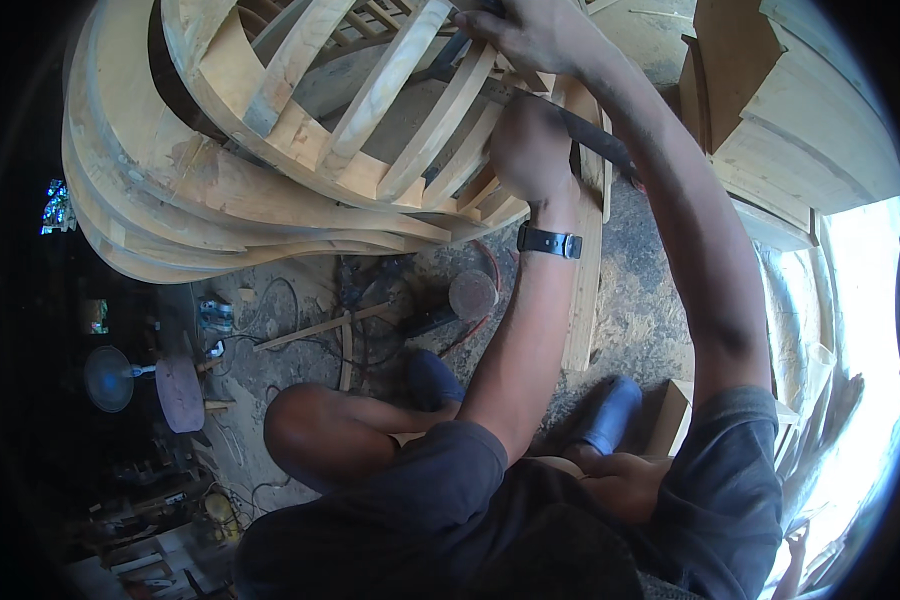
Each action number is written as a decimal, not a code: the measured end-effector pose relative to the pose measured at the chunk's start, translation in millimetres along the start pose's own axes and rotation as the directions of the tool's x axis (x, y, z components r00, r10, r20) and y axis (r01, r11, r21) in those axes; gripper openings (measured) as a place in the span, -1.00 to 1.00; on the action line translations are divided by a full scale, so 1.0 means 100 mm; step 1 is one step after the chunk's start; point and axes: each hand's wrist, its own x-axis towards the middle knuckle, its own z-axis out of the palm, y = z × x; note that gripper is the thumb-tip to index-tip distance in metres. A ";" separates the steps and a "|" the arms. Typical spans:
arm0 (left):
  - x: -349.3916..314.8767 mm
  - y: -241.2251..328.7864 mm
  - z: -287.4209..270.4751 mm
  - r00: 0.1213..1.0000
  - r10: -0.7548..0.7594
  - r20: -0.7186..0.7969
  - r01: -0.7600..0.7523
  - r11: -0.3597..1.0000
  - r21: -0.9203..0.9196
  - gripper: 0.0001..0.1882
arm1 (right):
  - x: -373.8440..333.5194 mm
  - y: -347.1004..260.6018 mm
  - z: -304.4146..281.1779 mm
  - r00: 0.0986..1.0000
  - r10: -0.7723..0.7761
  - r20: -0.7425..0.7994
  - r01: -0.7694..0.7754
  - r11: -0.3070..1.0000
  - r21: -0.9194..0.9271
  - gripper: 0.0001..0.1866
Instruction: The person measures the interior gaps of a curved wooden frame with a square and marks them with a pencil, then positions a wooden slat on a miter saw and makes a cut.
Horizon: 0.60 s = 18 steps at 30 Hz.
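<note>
Item: wood frame (382, 88), curved, slatted, upper L to ctr, directly before the seated person. Item: dark strip (600, 137), long & flat, set slantwise at frame's R end. Item: L hand (532, 150), over strip beside frame's edge; blurred, so can't tell if fingers pinch or lie loose. Item: R hand (525, 38), farther up, by frame's slats, fingers bent; grip can't be told from here. Item: watch (550, 241), dk strap, L wrist, dial too small to read. Item: plank (585, 290), pale, beneath L wrist. Item: pack (215, 316), blue/clear, on floor L; any print too sm. to read. Also: round tub (473, 295), pale top; fan (108, 379), far L; 2 blue shoes (610, 415), worn.
</note>
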 end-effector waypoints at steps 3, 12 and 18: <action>0.02 0.02 -0.04 0.999 -0.031 0.025 0.030 0.999 0.018 -0.55 | -0.02 0.00 0.03 1.000 0.013 -0.008 -0.013 1.000 0.004 -0.75; 0.13 -0.06 -0.10 0.984 -0.176 0.029 0.178 0.977 -0.117 -0.62 | -0.06 -0.01 0.04 0.999 -0.001 -0.044 0.003 0.999 0.037 -0.76; 0.20 -0.06 -0.11 0.984 -0.159 0.083 0.171 0.970 -0.174 -0.65 | -0.09 -0.01 0.09 0.994 -0.042 -0.099 0.051 0.994 0.092 -0.75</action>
